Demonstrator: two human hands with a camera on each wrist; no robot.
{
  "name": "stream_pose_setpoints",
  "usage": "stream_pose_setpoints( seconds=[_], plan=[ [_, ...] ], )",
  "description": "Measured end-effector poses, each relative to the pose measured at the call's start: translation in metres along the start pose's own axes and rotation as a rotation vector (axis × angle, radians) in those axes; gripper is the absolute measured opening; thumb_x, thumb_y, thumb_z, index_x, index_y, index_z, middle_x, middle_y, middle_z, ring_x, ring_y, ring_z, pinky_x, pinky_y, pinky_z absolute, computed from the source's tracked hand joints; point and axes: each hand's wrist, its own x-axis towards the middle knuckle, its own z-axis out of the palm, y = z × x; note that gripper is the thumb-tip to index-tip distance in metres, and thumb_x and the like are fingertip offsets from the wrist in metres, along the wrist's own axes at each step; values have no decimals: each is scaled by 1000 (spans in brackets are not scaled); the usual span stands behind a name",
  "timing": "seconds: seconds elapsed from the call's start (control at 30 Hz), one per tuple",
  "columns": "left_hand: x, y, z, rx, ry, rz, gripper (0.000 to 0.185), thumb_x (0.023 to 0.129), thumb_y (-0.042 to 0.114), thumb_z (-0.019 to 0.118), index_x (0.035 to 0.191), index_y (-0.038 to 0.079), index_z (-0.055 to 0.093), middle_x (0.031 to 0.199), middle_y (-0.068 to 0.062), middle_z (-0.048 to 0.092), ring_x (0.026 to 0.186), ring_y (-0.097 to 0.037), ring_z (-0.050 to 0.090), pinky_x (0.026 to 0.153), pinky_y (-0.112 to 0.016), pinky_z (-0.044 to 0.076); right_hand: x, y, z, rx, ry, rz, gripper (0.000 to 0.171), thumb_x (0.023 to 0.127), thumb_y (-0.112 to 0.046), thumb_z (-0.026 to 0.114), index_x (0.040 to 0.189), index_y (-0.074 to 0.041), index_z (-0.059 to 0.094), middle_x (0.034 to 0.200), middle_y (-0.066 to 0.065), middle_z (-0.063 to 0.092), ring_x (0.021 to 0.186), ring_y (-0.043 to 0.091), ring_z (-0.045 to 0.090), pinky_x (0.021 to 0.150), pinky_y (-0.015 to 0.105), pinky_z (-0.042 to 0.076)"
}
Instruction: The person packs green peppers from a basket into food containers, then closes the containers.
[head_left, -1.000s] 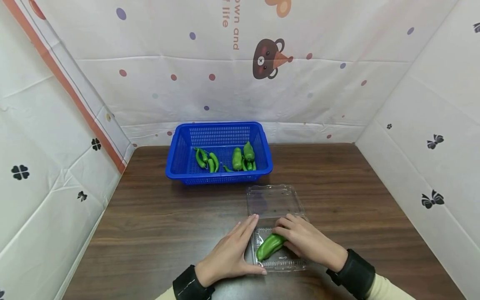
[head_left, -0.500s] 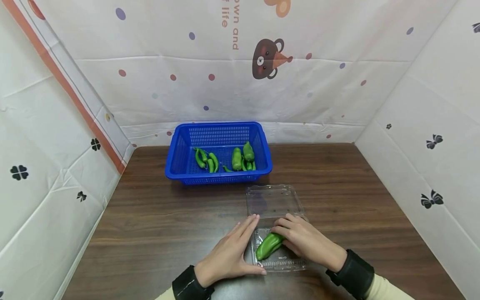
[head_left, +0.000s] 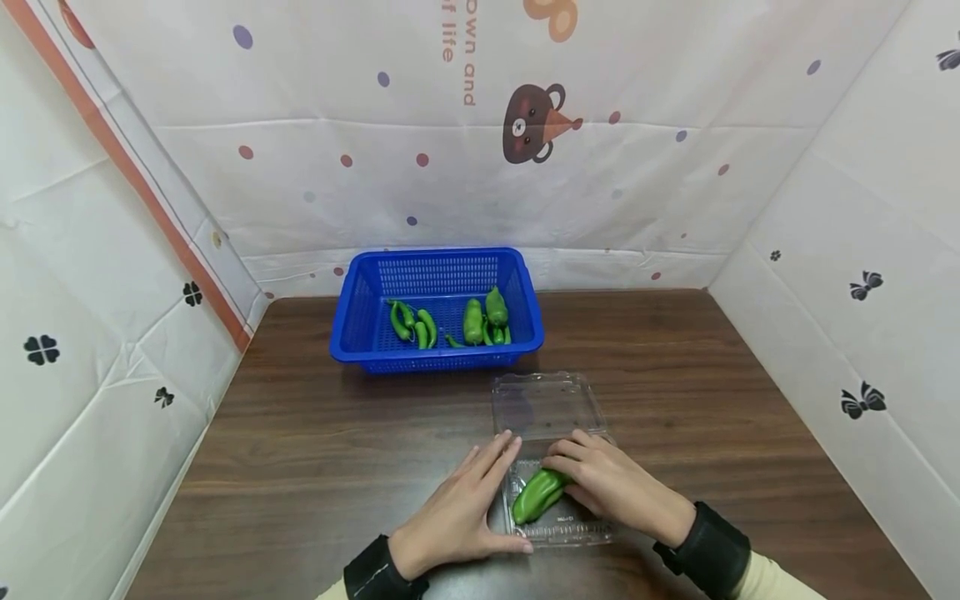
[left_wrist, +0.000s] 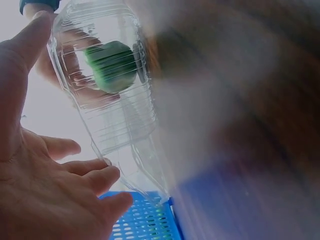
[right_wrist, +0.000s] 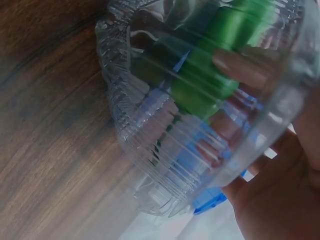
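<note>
A big green pepper (head_left: 537, 498) is inside the bottom part of a clear plastic box (head_left: 577, 533), on a brown table (head_left: 322, 450). The right hand (head_left: 611, 483) holds one end of the pepper, with its fingers bent around it. The left hand (head_left: 463, 510) is at the left side of the box, with its fingers straight and its thumb spread away from them. It grips nothing, and it is hard to tell how firmly it touches the box, if at all. The clear lid (head_left: 547, 408) lies back flat, toward the blue basket (head_left: 435, 365), where small peppers (head_left: 423, 327) and some fatter ones lie. The box looks thin and light, so it could slide or tip if the right hand pushes hard and the left hand does not steady it. The pepper looks smooth and shiny, so it could slip or roll if the fingers let go while it is slanted. Whether it rests fully on the box floor cannot be seen. If it sits too high or too near the back edge, the lid could bump it and not shut.
</note>
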Motion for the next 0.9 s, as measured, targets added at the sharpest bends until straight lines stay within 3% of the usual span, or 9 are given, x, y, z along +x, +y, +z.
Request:
stream_pose_setpoints(
  seconds=[0.2, 0.3, 0.5, 0.73, 0.9],
  plan=[
    [0, -1, -2, -9, -4, -30, 115, 84, 75, 65, 166, 13, 13, 170, -14, 19, 154, -33, 24, 121, -58, 27, -2, 1, 0, 42, 10, -6, 49, 76, -11, 91, 122, -12, 72, 119, -2, 66, 108, 16, 59, 88, 37, 56],
    [3, -2, -4, 0, 28, -37, 113, 85, 71, 68, 165, 9, 18, 170, -12, 19, 154, -34, 26, 121, -56, 27, -3, 2, -1, 62, 20, -6, 52, 75, -14, 93, 122, -13, 71, 119, -3, 65, 107, 14, 58, 87, 36, 56],
    [9, -9, -13, -3, 161, -46, 107, 85, 54, 79, 163, 5, 24, 167, -15, 28, 151, -36, 31, 120, -54, 29, -4, 5, -1, 78, 38, -4, 55, 73, -25, 94, 122, -12, 72, 119, -4, 65, 106, 13, 57, 86, 35, 56],
    [11, -26, -32, 5, 300, -137, 92, 91, 53, 74, 160, 7, 35, 163, -15, 36, 150, -35, 34, 119, -53, 32, -5, 6, -2, 82, 63, 0, 56, 75, -30, 92, 124, -12, 71, 118, -4, 64, 103, 11, 56, 82, 32, 55],
    [11, -38, -44, 33, 405, -155, 84, 92, 46, 77, 155, 4, 42, 160, -17, 40, 148, -35, 37, 118, -52, 34, -5, 7, -5, 90, 101, 3, 49, 81, -30, 88, 124, -14, 71, 117, -5, 64, 102, 9, 57, 79, 27, 54]
  ],
)
